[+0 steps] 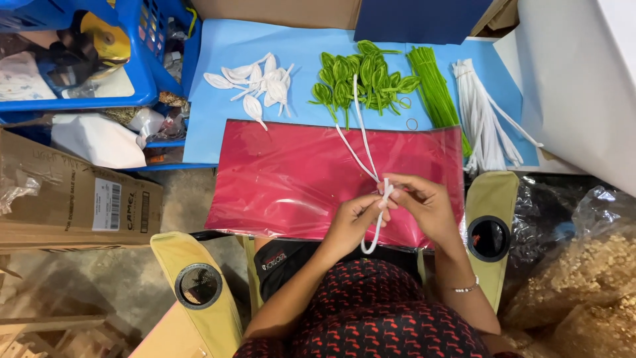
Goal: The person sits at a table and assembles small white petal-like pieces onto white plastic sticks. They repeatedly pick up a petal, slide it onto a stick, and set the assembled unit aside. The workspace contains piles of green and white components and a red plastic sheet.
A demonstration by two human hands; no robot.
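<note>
White pipe cleaner (379, 199) pinched between both hands (391, 215)

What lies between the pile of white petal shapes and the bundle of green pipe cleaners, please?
In the head view, a heap of green leaf shapes lies between the white petal shapes and the green pipe cleaners, on the blue sheet.

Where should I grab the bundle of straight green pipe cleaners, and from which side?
Probably around the middle of the green pipe cleaner bundle, coming from above with fingers across its width. The stems lie flat and parallel on the blue sheet, with the green leaf shapes left and the white pipe cleaners right, so sideways approaches look crowded.
</note>
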